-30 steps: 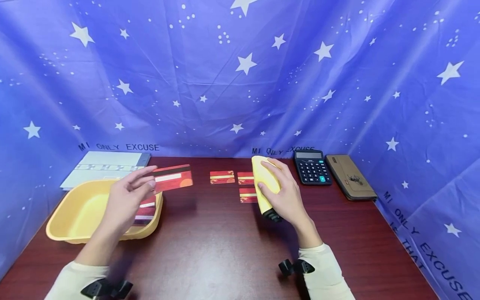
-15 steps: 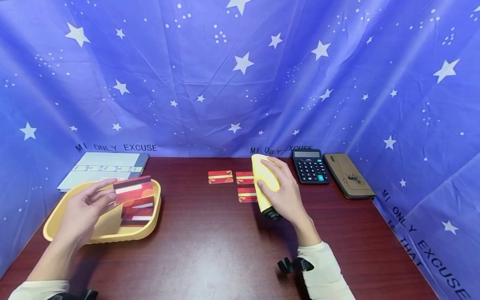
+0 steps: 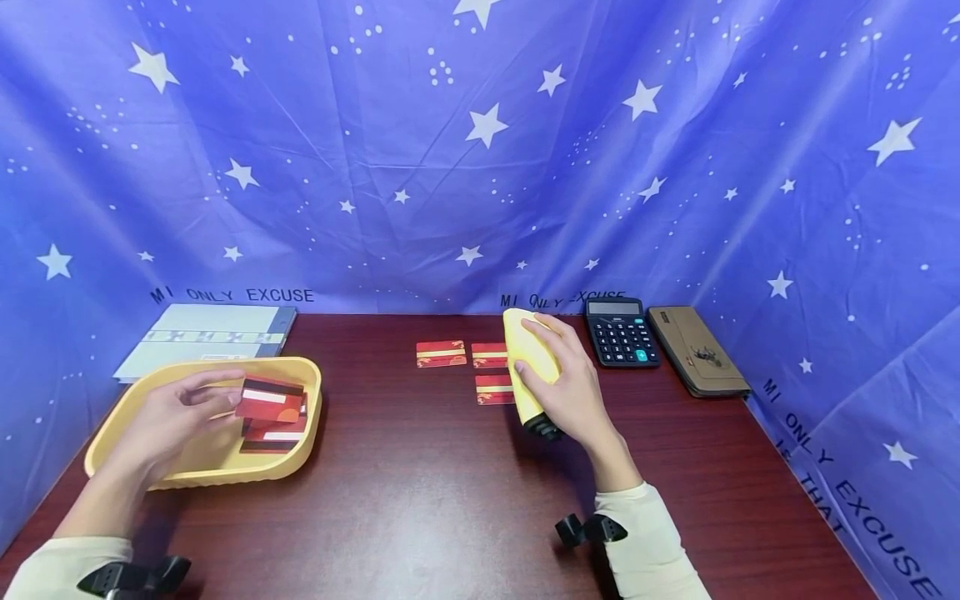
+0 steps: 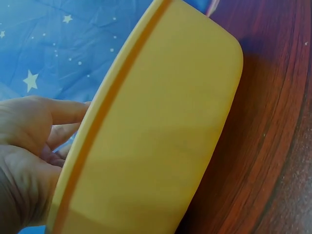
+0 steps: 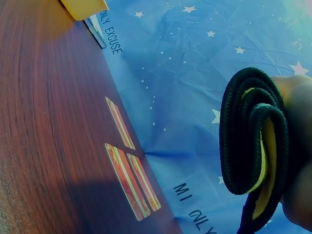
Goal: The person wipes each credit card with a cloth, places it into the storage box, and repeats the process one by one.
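My left hand [image 3: 168, 417] reaches into the yellow basket [image 3: 225, 479] and pinches the left edge of a red bank card [image 3: 270, 408], stripe side up. Under it in the basket lies at least one more red card [image 3: 273, 440]. In the left wrist view the basket's wall [image 4: 156, 112] hides the fingertips and the card. My right hand [image 3: 573, 387] grips a folded yellow cloth [image 3: 531, 367] with a black edge, raised over the table. Its rolled black-edged end [image 5: 253, 131] shows close up in the right wrist view.
Three red cards with gold bands lie at mid-table: one on the left [image 3: 441, 354], one beside it [image 3: 490, 356], one in front [image 3: 494, 389]. A calculator [image 3: 622, 333] and brown wallet [image 3: 699, 354] lie at back right, a pale notebook [image 3: 210, 333] behind the basket.
My left hand has carried the card leftward from beyond the basket's right side, then lowered it into the basket over the other cards. The right hand and cloth have stayed in place.
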The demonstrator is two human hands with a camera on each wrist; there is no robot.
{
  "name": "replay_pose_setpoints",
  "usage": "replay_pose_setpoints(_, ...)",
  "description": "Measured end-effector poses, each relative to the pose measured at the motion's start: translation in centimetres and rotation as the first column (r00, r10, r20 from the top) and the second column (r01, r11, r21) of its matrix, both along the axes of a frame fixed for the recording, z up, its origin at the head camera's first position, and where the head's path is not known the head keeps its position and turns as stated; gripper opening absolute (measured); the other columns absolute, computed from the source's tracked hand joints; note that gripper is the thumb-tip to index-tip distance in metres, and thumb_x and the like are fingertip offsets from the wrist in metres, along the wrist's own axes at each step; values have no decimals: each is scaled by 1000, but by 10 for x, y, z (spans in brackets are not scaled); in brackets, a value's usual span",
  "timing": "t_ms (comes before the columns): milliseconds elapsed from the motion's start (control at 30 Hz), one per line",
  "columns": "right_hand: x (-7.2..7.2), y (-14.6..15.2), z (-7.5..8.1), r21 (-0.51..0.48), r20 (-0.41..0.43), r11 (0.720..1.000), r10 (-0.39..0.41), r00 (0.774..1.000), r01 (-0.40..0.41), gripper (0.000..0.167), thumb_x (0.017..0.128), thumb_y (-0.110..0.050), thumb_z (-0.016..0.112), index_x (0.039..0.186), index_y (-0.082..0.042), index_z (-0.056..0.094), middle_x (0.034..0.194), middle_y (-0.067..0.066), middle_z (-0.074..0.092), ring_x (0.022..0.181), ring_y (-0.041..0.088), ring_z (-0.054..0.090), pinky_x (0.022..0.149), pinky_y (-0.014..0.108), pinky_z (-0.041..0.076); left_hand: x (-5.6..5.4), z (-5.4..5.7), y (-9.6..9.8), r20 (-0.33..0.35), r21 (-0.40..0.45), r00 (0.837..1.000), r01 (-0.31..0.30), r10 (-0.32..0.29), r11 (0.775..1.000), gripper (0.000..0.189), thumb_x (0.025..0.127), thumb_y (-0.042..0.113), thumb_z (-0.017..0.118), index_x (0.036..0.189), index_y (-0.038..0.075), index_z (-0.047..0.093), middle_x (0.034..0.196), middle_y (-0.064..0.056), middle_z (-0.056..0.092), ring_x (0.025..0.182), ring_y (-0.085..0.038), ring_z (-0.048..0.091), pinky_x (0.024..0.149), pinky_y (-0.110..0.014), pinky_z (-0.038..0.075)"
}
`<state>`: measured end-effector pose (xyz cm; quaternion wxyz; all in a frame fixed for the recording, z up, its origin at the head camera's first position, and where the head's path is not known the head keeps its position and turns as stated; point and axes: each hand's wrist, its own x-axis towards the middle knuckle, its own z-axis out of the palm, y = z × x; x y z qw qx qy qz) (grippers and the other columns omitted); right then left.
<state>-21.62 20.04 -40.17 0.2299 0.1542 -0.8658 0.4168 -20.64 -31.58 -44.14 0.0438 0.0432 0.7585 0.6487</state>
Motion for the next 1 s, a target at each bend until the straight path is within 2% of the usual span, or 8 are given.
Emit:
replay_pose_setpoints(167,-1,0,0,-1,3,1000,0,1000,0,57,87,-15,79,141,-21,64,151,3,54,135,25,54,101,44,50,-3,-1,2,27,-26,999,-17,18,1000,33,99,7,68,122,30,71,99,19,76,88,1,73,74,-19,65)
replay_pose_setpoints(367,-2,1,-1,-4,11,1000,0,1000,0,57,87,-16,79,142,-21,63,151,3,54,135,25,53,102,44,50,-4,-1,2,28,-91,999,-40,43,995,28,99,13,69,123,28,71,97,21,76,88,2,72,74,-17,63)
replay_pose_setpoints(433,-2,1,-2,-3,14,1000,-1,1000,1,57,88,-16,79,142,-22,63,151,3,54,135,25,54,102,45,50,-4,-1,2,24,-137,998,-53,57,989,28,99,16,70,125,26,71,96,23,75,88,3,71,75,-16,62)
replay_pose_setpoints(567,-2,2,-3,-2,20,1000,-6,1000,6,56,88,-16,79,142,-22,63,151,2,53,135,25,54,102,45,49,-6,-3,2,-6,-166,998,-68,68,984,30,98,14,71,127,19,71,96,23,75,89,5,71,77,-13,61)
replay_pose_setpoints(700,-3,3,-3,1,21,1000,-9,1000,9,56,88,-16,79,142,-23,63,152,2,53,136,25,53,102,45,49,-6,-3,3,-43,-184,996,-79,72,980,29,98,11,70,127,17,71,98,23,74,90,6,70,79,-9,59)
replay_pose_setpoints(800,-2,3,-3,5,17,1000,-13,1000,13,57,88,-16,79,142,-22,63,151,2,53,136,25,53,102,45,50,-7,0,5,-69,-209,994,-95,82,973,30,98,11,70,128,16,70,98,25,74,91,8,68,79,-6,58)
replay_pose_setpoints(1000,-3,5,-3,1,8,1000,-21,1000,21,57,87,-15,80,141,-21,64,151,4,54,136,25,53,104,45,49,-6,13,24,-134,-298,987,-125,89,946,38,99,13,70,133,-2,64,97,27,73,90,13,66,80,-1,53)
